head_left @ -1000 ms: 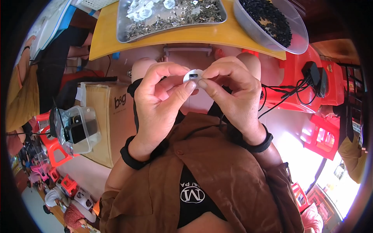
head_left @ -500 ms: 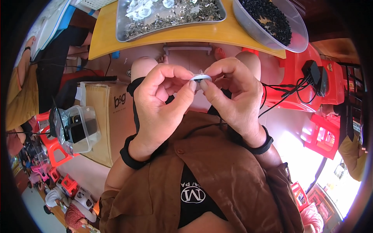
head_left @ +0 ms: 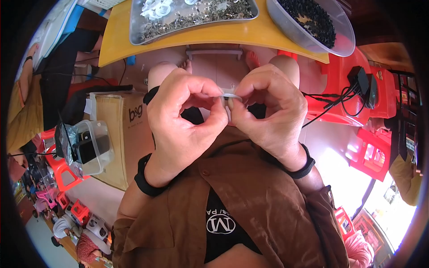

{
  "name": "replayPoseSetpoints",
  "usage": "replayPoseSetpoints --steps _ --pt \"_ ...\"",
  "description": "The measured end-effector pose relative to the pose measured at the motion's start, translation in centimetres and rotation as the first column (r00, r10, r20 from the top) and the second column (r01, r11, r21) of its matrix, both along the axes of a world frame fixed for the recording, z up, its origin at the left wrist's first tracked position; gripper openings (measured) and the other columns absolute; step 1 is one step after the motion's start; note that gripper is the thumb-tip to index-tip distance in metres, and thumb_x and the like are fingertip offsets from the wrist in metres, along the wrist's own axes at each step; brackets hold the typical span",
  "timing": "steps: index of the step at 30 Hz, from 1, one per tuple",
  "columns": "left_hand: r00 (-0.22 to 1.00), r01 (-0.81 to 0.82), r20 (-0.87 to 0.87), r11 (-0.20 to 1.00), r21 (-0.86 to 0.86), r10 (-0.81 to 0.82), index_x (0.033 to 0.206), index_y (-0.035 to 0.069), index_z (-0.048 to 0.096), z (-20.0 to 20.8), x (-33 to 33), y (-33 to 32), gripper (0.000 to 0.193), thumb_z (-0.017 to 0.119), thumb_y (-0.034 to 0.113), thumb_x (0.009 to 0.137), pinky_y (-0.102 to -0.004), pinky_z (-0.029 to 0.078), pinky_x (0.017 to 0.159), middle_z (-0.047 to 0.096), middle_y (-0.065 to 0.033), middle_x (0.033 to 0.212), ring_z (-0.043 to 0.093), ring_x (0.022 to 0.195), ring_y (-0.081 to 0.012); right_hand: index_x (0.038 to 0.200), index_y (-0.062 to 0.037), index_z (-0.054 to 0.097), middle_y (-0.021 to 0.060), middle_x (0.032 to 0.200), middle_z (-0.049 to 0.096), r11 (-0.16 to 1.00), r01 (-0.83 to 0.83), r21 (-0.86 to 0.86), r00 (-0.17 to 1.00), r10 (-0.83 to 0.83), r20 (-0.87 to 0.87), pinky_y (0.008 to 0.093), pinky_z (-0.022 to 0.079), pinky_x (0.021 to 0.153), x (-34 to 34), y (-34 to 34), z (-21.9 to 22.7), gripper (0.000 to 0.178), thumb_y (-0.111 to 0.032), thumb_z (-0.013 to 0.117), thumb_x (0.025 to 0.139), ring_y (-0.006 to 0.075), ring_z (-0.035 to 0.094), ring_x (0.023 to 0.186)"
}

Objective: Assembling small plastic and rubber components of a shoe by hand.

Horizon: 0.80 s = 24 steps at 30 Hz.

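Note:
A small white round plastic part (head_left: 230, 95) is pinched between both hands above my lap, seen nearly edge-on. Its underside has something dark, mostly covered by my thumbs. My left hand (head_left: 187, 116) grips its left edge with thumb and index finger. On the opposite edge my right hand (head_left: 270, 111) pinches it in the same way. Beyond them, a metal tray (head_left: 192, 31) on the yellow table (head_left: 118, 38) holds white plastic parts (head_left: 156, 8) and many small metal pieces (head_left: 196, 22). To its right stands a clear plastic bowl (head_left: 342, 33) of small black parts (head_left: 308, 20).
A cardboard box (head_left: 109, 138) stands at my left, beside a clear plastic bin (head_left: 103, 154) with dark items. Red plastic stools (head_left: 344, 98) and black cables with an adapter (head_left: 357, 79) are on my right. Other people sit or stand at the left edge and lower left.
Both thumbs have curled further under the white part, which has tipped more edge-on and sits slightly lower. The table and tray appear a little higher in the picture.

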<state>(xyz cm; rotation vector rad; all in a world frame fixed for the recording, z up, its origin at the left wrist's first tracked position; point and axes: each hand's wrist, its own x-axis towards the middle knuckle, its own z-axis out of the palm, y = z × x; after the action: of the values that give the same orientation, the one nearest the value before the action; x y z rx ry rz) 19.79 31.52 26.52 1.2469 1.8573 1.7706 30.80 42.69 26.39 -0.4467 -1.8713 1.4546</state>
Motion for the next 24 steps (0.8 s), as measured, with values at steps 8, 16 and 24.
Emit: replayPoseSetpoints --steps 8,16,24 --pt "0.942 -0.017 0.335 0.999 0.031 0.006 0.095 -0.003 0.06 -1.0 0.5 0.9 0.023 0.063 -0.014 0.076 -0.0208 0.052 0.068 0.056 -0.0036 0.087 0.061 0.077 -0.0087 0.085 -0.0016 0.061 0.0061 0.08 0.058 0.997 0.018 -0.073 1.0 -0.017 0.013 0.0226 0.051 0.057 -0.8 0.6 -2.0 0.018 0.003 0.069 0.07 0.013 0.062 0.066" --pt "0.989 0.023 0.149 1.0 -0.004 -0.022 0.097 -0.003 0.063 -0.2 0.1 0.3 0.023 0.063 -0.015 0.077 -0.0208 0.053 0.069 0.056 -0.0042 0.092 0.062 0.082 -0.0096 0.091 -0.0009 0.062 0.008 0.086 0.059 1.0 -0.022 -0.008 0.999 0.022 -0.039 0.0242 0.054 0.062 -0.6 0.4 -1.0 0.021 0.004 0.069 0.071 0.0144 0.063 0.072" --pt "0.979 0.076 0.182 0.993 0.091 -0.092 0.099 -0.006 0.061 -0.1 0.1 0.1 0.022 0.059 -0.015 0.08 -0.0222 0.054 0.073 0.054 -0.0078 0.096 0.063 0.087 -0.0141 0.09 0.0001 0.062 0.0072 0.088 0.059 0.991 -0.054 -0.123 0.996 0.045 -0.081 0.0234 0.054 0.064 -0.4 0.4 -0.6 0.021 0.006 0.069 0.071 0.0135 0.063 0.073"
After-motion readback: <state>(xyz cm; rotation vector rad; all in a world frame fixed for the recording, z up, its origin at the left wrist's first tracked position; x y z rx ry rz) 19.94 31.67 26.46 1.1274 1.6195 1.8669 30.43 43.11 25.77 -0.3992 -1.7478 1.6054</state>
